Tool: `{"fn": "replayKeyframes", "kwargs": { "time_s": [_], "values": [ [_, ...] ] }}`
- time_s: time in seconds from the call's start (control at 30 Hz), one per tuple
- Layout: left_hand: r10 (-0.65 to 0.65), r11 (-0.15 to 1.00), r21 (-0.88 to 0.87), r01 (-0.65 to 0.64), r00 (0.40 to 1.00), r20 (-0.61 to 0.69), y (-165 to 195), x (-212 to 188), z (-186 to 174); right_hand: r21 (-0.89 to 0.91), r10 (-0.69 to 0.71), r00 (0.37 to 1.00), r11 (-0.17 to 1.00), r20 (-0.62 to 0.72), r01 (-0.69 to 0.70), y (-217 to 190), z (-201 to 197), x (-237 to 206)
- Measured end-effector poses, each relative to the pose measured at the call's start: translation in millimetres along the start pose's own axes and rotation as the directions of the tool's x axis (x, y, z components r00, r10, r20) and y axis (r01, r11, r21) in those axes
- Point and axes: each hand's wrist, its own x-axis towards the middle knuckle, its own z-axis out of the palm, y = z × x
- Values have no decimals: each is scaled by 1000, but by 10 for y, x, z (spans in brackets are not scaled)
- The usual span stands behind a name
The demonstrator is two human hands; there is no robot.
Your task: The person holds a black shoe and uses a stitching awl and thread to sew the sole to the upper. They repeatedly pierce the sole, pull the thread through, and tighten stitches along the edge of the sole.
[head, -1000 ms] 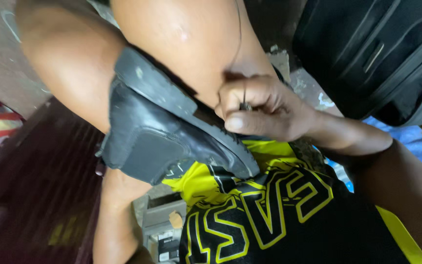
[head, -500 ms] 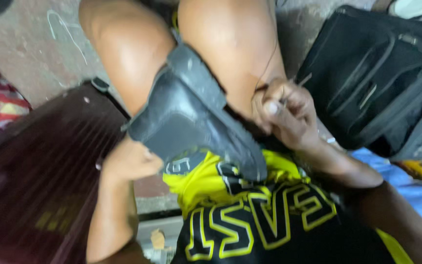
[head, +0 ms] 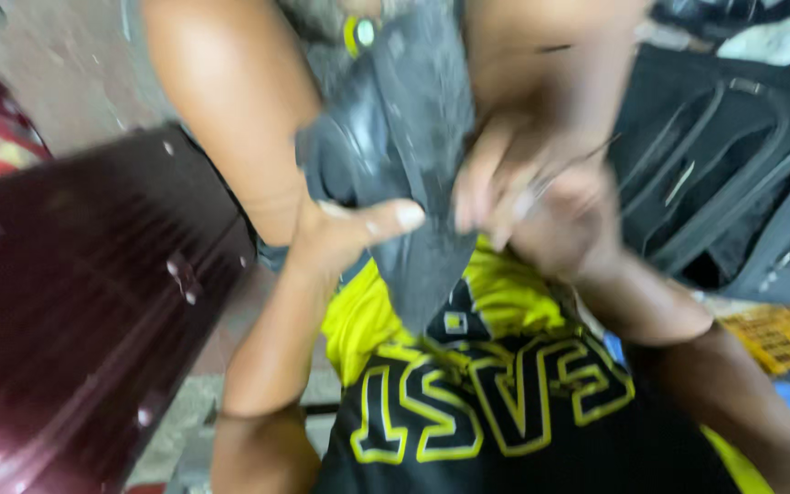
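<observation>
A dark grey shoe [head: 404, 137] stands sole-out between my knees, its toe pointing down at my yellow and black shirt. My left hand [head: 345, 233] grips the shoe from the left side, thumb across the sole. My right hand [head: 541, 206] presses against the right edge of the sole, fingers curled; a thin thread or needle seems pinched in it, but blur hides it. Both bare knees frame the shoe from above.
A ribbed maroon suitcase [head: 75, 302] lies close on the left. A black soft suitcase [head: 733, 165] sits at the right, with a yellow crate [head: 784, 334] below it. Rough concrete floor [head: 57, 64] shows at the upper left.
The shoe has turned from slanting to nearly upright. My left hand came up from under it and now clasps its side. My right hand stays at the sole's right edge.
</observation>
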Motion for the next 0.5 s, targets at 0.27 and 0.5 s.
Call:
{"fn": "replayKeyframes", "kwargs": {
  "time_s": [0.27, 0.5],
  "values": [
    [132, 840, -535, -88, 990, 45, -255, 192, -678, -369, 61, 967, 917, -248, -153, -224, -674, 410],
    [284, 748, -638, -183, 957, 58, -176, 323, -773, -500, 87, 932, 824, -351, -265, 142, -1123, 606]
  ]
}}
